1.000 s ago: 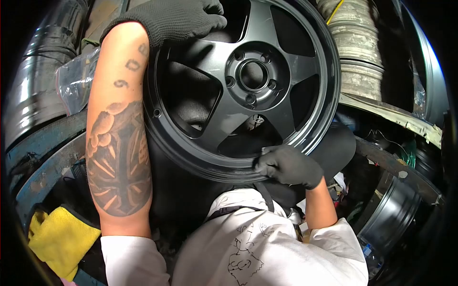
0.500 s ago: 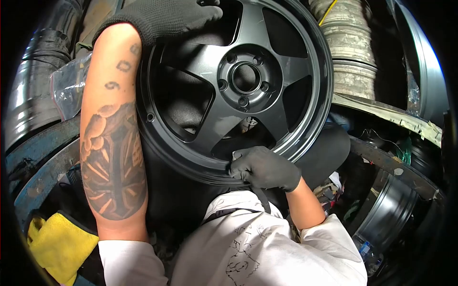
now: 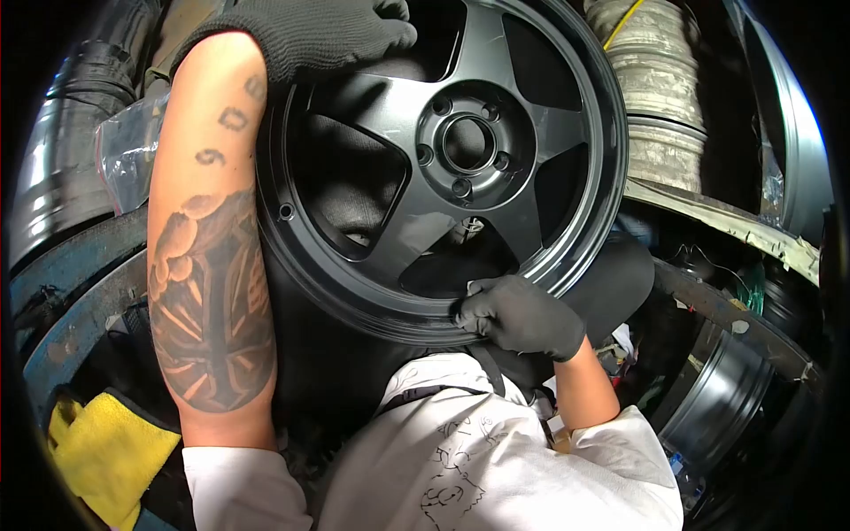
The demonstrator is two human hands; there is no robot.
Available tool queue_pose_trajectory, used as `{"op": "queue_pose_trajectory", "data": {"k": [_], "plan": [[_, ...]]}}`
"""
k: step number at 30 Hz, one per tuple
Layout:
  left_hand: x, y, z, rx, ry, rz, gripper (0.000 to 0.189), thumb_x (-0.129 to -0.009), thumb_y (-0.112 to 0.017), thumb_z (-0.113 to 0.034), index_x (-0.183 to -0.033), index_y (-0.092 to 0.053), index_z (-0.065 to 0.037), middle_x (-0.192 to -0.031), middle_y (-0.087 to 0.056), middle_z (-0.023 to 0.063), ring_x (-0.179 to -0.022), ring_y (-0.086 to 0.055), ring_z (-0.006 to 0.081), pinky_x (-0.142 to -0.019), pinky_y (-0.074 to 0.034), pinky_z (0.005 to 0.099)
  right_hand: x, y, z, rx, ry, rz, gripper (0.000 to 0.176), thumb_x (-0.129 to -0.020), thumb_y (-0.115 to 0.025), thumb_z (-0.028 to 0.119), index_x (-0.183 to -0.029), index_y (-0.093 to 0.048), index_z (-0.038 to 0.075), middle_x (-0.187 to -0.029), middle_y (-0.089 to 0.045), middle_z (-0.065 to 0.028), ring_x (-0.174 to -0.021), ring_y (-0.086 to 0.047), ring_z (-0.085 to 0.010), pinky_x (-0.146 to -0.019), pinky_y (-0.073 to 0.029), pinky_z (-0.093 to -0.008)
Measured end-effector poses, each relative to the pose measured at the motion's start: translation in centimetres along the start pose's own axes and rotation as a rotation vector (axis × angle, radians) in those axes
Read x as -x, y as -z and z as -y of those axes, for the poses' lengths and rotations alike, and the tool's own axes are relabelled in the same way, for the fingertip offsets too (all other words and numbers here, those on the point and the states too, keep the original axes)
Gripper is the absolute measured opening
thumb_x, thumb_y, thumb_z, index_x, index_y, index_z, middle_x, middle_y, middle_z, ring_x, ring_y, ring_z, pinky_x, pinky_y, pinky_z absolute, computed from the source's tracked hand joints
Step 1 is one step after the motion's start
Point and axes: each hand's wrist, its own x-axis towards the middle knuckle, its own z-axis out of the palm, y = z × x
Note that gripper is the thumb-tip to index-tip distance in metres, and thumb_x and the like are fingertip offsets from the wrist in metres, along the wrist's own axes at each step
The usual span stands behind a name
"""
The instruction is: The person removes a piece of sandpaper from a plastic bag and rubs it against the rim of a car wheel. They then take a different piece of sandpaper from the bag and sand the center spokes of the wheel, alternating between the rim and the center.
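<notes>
A dark grey five-spoke car wheel rim [image 3: 425, 226] is tilted in front of me, close to my lap. My left hand [image 3: 323, 35], in a black knit glove, lies across its upper left edge. Its fingers are curled, and the top of the frame cuts off part of the hand. At the lower lip of the rim, my right hand [image 3: 522, 314], in a smooth black glove, is closed with its fingertips pressed to the edge. Whatever may be between those fingers is hidden.
A yellow cloth [image 3: 115, 456] hangs at the lower left, near a blue metal frame [image 3: 75, 332]. Stacked worn wheel barrels [image 3: 660, 97] stand at the upper right. A shiny barrel [image 3: 722, 403] lies lower right. Clear plastic [image 3: 128, 155] is behind my left forearm.
My right hand has slid to the right along the lower lip. The wheel rim has shifted slightly right in view. My left hand stays at the upper left edge.
</notes>
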Motion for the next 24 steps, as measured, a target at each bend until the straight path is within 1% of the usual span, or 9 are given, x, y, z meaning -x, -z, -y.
{"op": "queue_pose_trajectory", "data": {"k": [2, 5, 6, 9, 10, 13, 16, 22, 24], "plan": [[-0.4, 0.2, 0.2, 0.007, -0.017, 0.003, 0.045, -0.099, -0.059, -0.039, -0.126, -0.069, -0.004, -0.117, -0.072, 0.023, -0.111, -0.069, 0.0381, -0.1, -0.052, 0.0423, -0.4, -0.6, 0.5, 0.058, 0.055, -0.067, 0.017, -0.079, -0.067, -0.003, -0.094, -0.071, 0.002, -0.089, -0.07, -0.0158, -0.084, -0.068, -0.0354, -0.074, -0.053, -0.0437], [-1.0, -0.6, -0.6, 0.095, 0.007, -0.047, 0.045, -0.099, -0.06, -0.039, -0.126, -0.069, -0.004, -0.118, -0.072, 0.023, -0.111, -0.068, 0.0388, -0.1, -0.051, 0.0429, -1.3, -1.3, 0.8, -0.081, 0.076, -0.142, 0.006, -0.079, -0.064, 0.005, -0.078, -0.058, 0.003, -0.076, -0.057, -0.0135, -0.078, -0.061, -0.0358, -0.071, -0.046, -0.0479], [-0.2, -0.6, -0.3, 0.07, -0.023, -0.062, 0.045, -0.099, -0.059, -0.038, -0.126, -0.069, -0.004, -0.118, -0.072, 0.0229, -0.112, -0.068, 0.0391, -0.101, -0.051, 0.0433, -0.9, -1.1, 0.7, -0.195, 0.073, -0.161, 0.012, -0.089, -0.067, 0.015, -0.082, -0.063, 0.006, -0.081, -0.063, -0.0116, -0.082, -0.064, -0.0347, -0.074, -0.049, -0.046], [0.8, 0.2, -0.6, 0.016, -0.053, -0.032, 0.044, -0.1, -0.058, -0.038, -0.125, -0.069, -0.004, -0.118, -0.072, 0.0229, -0.113, -0.067, 0.0394, -0.101, -0.051, 0.0438, 0.9, -1.1, -1.7, -0.026, 0.063, -0.229, 0.02, -0.096, -0.066, 0.027, -0.089, -0.067, 0.008, -0.086, -0.067, -0.0097, -0.087, -0.066, -0.0336, -0.076, -0.051, -0.0443], [0.4, 0.3, -0.1, 0.01, -0.048, -0.019, 0.044, -0.1, -0.057, -0.038, -0.125, -0.069, -0.003, -0.118, -0.071, 0.0232, -0.113, -0.067, 0.0395, -0.101, -0.051, 0.0438, 1.3, -0.3, -0.6, 0.01, -0.038, -0.203, 0.021, -0.099, -0.063, 0.029, -0.095, -0.067, 0.009, -0.088, -0.068, -0.0097, -0.089, -0.067, -0.0331, -0.078, -0.051, -0.0444], [-0.9, -0.7, 1.2, -0.041, -0.111, -0.097, 0.045, -0.1, -0.056, -0.039, -0.124, -0.069, -0.002, -0.118, -0.071, 0.0239, -0.113, -0.067, 0.0398, -0.101, -0.05, 0.0439, 1.4, -1.2, -0.9, -0.063, -0.032, -0.226, 0.016, -0.097, -0.068, 0.02, -0.1, -0.069, 0.005, -0.094, -0.071, -0.0115, -0.09, -0.068, -0.0342, -0.081, -0.053, -0.0424], [0.4, 0.0, 0.5, -0.033, -0.109, -0.063, 0.045, -0.1, -0.056, -0.038, -0.124, -0.069, -0.003, -0.118, -0.071, 0.0244, -0.113, -0.067, 0.04, -0.101, -0.051, 0.0441, 0.8, -2.6, -0.7, -0.047, -0.013, -0.304, 0.024, -0.099, -0.064, 0.03, -0.102, -0.068, 0.007, -0.094, -0.07, -0.0121, -0.09, -0.067, -0.0346, -0.08, -0.051, -0.0461], [-0.5, 0.0, 0.6, -0.014, -0.016, -0.012, 0.043, -0.101, -0.055, -0.037, -0.124, -0.069, -0.003, -0.117, -0.071, 0.024, -0.112, -0.068, 0.0393, -0.098, -0.052, 0.0446, 0.5, -1.7, -0.5, -0.038, -0.021, -0.183, 0.02, -0.098, -0.066, 0.025, -0.1, -0.069, 0.005, -0.095, -0.07, -0.0142, -0.092, -0.067, -0.0353, -0.082, -0.051, -0.0463], [-1.2, -0.7, 2.4, -0.289, -0.33, -0.06, 0.042, -0.101, -0.055, -0.036, -0.123, -0.069, -0.003, -0.116, -0.072, 0.0236, -0.11, -0.068, 0.0389, -0.097, -0.052, 0.0442, 0.4, -1.4, 0.2, -0.004, -0.044, -0.175, 0.019, -0.098, -0.066, 0.023, -0.099, -0.069, 0.004, -0.094, -0.069, -0.0141, -0.092, -0.067, -0.0349, -0.082, -0.051, -0.0455]]}}
